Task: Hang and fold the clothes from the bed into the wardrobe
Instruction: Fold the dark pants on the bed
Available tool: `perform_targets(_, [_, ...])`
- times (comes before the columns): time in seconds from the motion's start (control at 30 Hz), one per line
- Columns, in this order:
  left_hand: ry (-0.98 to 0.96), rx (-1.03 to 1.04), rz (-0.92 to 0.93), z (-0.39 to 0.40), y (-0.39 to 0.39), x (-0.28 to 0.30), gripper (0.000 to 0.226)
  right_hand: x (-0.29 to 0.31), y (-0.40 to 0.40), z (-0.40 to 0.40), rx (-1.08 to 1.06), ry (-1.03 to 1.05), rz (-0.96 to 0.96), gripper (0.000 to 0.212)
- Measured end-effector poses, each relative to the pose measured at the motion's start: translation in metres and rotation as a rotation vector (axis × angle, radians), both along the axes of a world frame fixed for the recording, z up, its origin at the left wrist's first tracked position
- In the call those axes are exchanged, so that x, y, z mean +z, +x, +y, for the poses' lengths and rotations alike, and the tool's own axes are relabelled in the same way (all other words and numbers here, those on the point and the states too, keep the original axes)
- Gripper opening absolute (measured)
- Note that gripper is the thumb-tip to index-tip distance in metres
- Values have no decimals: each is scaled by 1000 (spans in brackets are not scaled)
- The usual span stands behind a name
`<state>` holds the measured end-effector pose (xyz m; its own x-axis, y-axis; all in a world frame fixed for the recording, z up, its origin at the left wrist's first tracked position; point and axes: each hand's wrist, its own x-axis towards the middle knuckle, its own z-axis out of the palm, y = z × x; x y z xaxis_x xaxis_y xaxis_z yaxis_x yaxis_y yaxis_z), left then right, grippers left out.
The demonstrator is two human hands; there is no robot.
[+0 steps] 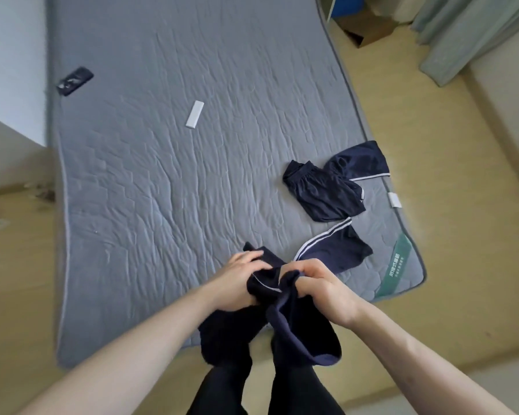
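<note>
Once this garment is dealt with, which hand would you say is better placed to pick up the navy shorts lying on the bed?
Right, probably. The shorts lie on the right side of the mattress, beyond the right hand; the left hand would have to cross over. Both hands currently grip the dark garment.

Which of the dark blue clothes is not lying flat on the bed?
The navy garment that both hands grip, left hand and right hand. The navy shorts and striped navy piece lie on the mattress.
</note>
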<state>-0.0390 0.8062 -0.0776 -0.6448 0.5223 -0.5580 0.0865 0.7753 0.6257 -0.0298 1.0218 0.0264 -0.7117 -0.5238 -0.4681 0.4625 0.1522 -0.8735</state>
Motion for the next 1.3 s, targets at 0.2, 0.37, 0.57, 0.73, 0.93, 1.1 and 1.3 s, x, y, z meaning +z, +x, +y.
perform_targets(0.2, [51, 236, -97, -30, 39, 36, 25, 42, 23, 10, -136, 182, 48, 22])
perform_targets(0.37, [151, 514, 22, -67, 65, 67, 49, 66, 29, 20, -169, 238, 82, 36])
perform_targets(0.57, [153, 767, 183, -110, 86, 84, 32, 98, 28, 1, -342, 129, 118, 44])
perform_targets(0.73, [92, 886, 300, -130, 97, 87, 36, 135, 14, -34, -392, -18, 220, 42])
perform_targets(0.93, [142, 946, 338, -138, 95, 112, 41, 153, 0, -53, -529, -50, 327, 38])
perform_targets(1.1, [94, 803, 434, -158, 87, 134, 20, 154, -7, -47, -745, -4, 285, 47])
perform_targets(1.3, [41, 945, 398, -174, 75, 140, 9, 155, -8, -60, -922, -257, 69, 43])
